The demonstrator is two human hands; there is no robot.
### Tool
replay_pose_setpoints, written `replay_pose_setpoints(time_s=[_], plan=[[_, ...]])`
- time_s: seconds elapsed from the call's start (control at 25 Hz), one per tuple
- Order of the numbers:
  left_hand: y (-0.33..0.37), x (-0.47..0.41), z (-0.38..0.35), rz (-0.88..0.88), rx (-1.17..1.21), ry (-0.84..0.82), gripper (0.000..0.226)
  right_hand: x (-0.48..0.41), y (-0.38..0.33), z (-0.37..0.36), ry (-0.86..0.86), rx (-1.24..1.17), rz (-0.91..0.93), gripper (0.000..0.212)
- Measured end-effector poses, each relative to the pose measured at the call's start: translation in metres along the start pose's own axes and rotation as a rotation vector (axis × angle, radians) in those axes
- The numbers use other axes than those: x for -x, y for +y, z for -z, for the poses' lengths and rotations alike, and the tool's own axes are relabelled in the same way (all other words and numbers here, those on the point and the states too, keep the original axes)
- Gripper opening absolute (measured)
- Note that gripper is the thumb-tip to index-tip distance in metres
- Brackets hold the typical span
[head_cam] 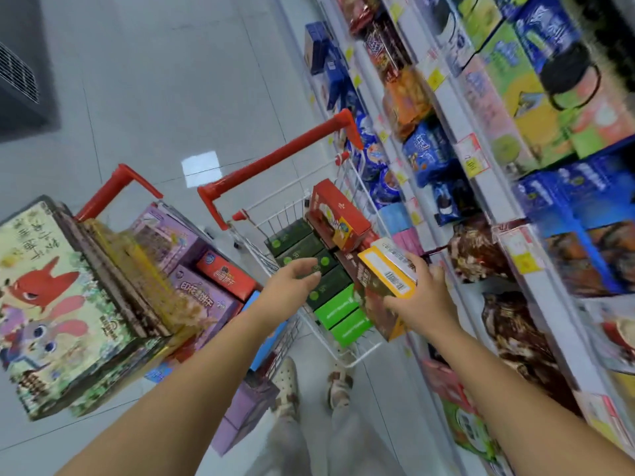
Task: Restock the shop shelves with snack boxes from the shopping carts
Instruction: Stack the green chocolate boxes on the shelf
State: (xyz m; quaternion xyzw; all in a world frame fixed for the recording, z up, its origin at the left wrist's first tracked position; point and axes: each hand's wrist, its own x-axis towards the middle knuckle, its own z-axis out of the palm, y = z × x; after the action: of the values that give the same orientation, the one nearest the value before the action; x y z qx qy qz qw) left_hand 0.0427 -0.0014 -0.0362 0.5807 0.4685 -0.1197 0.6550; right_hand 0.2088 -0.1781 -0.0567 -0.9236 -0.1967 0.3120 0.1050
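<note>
Right hand [424,292] has its fingers curled round a yellow-edged snack box [385,269], held over the near right side of the white wire cart [271,218], just beside the shelves [443,125]. Left hand [292,276] is loose-fingered over the dark green boxes [292,237] in that cart (can't tell if it's touching them).

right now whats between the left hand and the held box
Dark green boxes in the wire cart lie between left hand and held box, head view.
</note>
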Motion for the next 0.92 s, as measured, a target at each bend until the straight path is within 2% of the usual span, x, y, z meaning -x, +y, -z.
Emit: replay_pose_setpoints(time_s=[0.16, 0.28, 0.4, 0.44, 0.48, 0.56, 0.6, 0.64, 0.72, 0.8, 0.92], plan=[[0.007, -0.011, 0.01, 0.102, 0.182, 0.07, 0.039, -0.006, -0.044, -0.012, -0.06, -0.218, 0.177, 0.101], [0.017, -0.027, 0.02, 0.106, 0.368, 0.107, 0.035, -0.034, -0.091, -0.043, -0.07, -0.408, 0.264, 0.102], [0.018, -0.046, 0.022, 0.097, 0.511, 0.111, 0.029, -0.063, -0.102, -0.067, -0.211, -0.5, 0.267, 0.104], [0.017, -0.052, 0.022, 0.105, 0.55, 0.107, 0.031, -0.068, -0.095, -0.068, -0.262, -0.503, 0.243, 0.098], [0.013, -0.056, 0.021, 0.113, 0.588, 0.107, 0.033, -0.072, -0.082, -0.068, -0.272, -0.509, 0.209, 0.084], [0.005, -0.06, 0.017, 0.138, 0.613, 0.131, 0.028, -0.077, -0.042, -0.067, -0.17, -0.404, 0.123, 0.04], [0.001, -0.06, 0.014, 0.157, 0.598, 0.161, 0.021, -0.078, -0.019, -0.068, -0.135, -0.274, 0.082, 0.028], [-0.004, -0.059, 0.01, 0.185, 0.566, 0.194, 0.017, -0.078, 0.004, -0.072, -0.158, -0.139, 0.059, 0.025], [-0.014, -0.061, 0.002, 0.257, 0.509, 0.231, 0.022, -0.078, 0.034, -0.082, -0.314, 0.09, 0.062, 0.026], [-0.019, -0.064, -0.006, 0.32, 0.506, 0.231, 0.026, -0.076, 0.043, -0.097, -0.442, 0.209, 0.066, 0.044], [-0.026, -0.064, -0.016, 0.374, 0.461, 0.201, 0.019, -0.071, 0.041, -0.124, -0.546, 0.341, 0.105, 0.069]])
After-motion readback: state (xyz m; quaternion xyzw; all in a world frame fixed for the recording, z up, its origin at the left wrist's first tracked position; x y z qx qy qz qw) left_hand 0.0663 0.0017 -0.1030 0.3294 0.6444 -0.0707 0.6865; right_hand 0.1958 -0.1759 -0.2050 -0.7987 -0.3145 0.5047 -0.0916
